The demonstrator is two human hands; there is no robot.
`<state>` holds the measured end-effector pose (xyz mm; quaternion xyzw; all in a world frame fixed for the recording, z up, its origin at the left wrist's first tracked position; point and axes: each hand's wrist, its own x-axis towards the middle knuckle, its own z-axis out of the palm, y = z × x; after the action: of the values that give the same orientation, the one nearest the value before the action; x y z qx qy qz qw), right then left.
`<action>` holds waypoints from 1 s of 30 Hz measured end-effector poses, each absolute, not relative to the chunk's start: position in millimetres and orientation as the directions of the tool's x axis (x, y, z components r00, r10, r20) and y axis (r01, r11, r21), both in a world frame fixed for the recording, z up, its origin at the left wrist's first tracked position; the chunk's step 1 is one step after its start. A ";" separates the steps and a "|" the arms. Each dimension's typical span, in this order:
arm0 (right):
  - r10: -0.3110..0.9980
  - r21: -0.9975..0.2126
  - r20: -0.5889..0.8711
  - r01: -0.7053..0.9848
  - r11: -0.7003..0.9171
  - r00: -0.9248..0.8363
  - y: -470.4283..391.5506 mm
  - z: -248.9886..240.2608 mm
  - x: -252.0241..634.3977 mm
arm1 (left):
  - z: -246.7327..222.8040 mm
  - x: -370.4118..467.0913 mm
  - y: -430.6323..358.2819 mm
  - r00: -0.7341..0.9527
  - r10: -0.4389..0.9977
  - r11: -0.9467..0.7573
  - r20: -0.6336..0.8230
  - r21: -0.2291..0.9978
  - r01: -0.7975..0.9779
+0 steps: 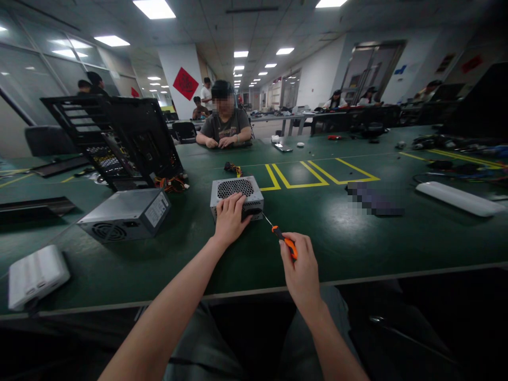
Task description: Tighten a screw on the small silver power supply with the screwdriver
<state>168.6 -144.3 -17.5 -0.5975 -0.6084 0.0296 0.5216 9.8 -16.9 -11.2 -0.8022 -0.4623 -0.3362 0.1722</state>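
A grey metal power supply box (237, 189) with a honeycomb vent on top stands on the green table in front of me. My left hand (230, 218) rests on its top and near side, fingers over the edge, holding it. In my right hand (300, 263) is an orange and black screwdriver (291, 247), gripped by the handle. Its thin shaft points up and left, with the tip at the box's right side near the lower corner. Whether the tip sits in a screw is too small to tell. A bundle of cables (233, 169) lies behind the box.
Left of the box are a second power supply (123, 209), an open black computer case (138, 137) and a white device (37, 276). A person (228, 124) sits across the green table (309, 233). Rightward lie a blurred dark object (373, 200) and a long white object (456, 198).
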 end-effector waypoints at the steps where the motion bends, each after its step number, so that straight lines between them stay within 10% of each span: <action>1: 0.749 -0.654 0.614 0.692 0.306 0.249 -143.7 -17.5 168.2 | -11.1 9.9 -17.0 0.345 0.627 -0.513 0.699 0.037 0.858; 30: 0.774 -0.568 0.611 0.773 0.283 0.165 -142.0 -8.8 167.1 | -11.5 9.5 -17.2 0.349 0.629 -0.518 0.695 0.040 0.854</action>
<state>167.1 -142.0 -8.8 -0.5988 -0.6459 0.0006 0.4735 9.5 -17.2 -11.5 -0.8040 -0.4611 -0.3358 0.1679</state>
